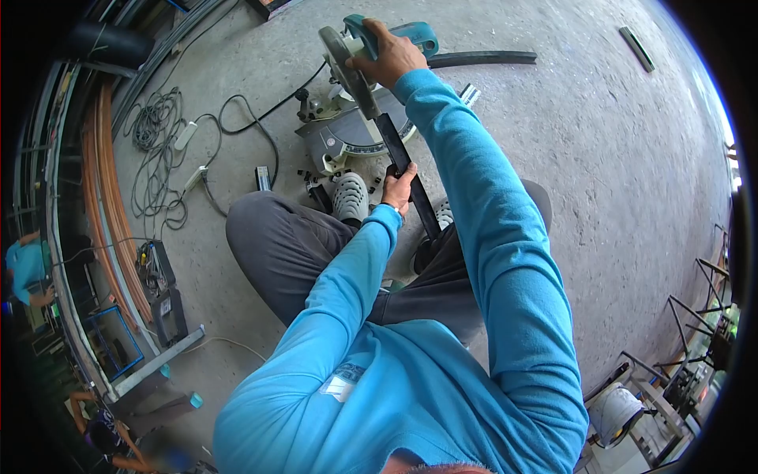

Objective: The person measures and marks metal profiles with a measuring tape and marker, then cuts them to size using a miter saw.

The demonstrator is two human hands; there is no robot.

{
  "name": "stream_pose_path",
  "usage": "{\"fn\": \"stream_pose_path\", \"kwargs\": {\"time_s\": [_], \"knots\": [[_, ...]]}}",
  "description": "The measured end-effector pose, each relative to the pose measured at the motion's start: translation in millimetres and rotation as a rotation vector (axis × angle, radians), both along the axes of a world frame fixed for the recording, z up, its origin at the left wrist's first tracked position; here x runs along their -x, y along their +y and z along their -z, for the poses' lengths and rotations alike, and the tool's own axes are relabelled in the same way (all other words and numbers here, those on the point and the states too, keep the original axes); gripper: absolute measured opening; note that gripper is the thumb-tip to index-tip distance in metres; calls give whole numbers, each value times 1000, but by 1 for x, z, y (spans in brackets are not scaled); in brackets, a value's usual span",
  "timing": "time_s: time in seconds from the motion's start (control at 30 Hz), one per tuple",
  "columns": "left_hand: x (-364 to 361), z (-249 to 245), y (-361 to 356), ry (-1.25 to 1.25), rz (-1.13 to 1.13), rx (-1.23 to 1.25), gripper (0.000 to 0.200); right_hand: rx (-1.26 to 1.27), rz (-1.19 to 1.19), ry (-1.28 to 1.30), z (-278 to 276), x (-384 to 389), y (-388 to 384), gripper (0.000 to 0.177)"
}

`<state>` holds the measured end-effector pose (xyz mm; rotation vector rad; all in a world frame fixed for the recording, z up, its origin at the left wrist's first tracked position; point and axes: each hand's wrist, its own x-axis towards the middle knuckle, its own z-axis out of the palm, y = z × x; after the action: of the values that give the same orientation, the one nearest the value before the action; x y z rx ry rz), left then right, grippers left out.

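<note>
Grips the teal plastic handle [417, 33] of the grey metal mitre saw [347, 134] with the right hand [391, 57], fingers wrapped tight around it. Holds the long flat black bar [393, 142] with the left hand [399, 189] — fingers curled shut over it — just ahead of them under the blade, behind them across the lap.

Right hand [391, 55] is wrapping over the teal plastic handle [418, 35] of the grey metal mitre saw [347, 134], hiding most of the grip, and the round blade guard [347, 71] is covering the spot where the long black flat bar [395, 146] is meeting the blade. Left hand [399, 189] is masking a stretch of that bar, whose near end is merging into the dark trouser leg. Small black offcuts [328, 175] are showing too small to identify; a co-worker in a blue shirt [28, 268] and a crouching person [110, 434] are being cropped and blurred at the dark lens border.
</note>
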<state>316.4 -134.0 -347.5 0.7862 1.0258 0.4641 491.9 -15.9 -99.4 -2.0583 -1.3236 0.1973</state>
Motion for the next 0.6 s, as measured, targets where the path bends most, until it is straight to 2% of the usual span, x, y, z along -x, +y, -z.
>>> {"fn": "stream_pose_path", "kwargs": {"time_s": [0.6], "knots": [[0, -9, -4, -11, -12, -45, 43, 24, 8, 36, -4, 5, -11, 87]]}}
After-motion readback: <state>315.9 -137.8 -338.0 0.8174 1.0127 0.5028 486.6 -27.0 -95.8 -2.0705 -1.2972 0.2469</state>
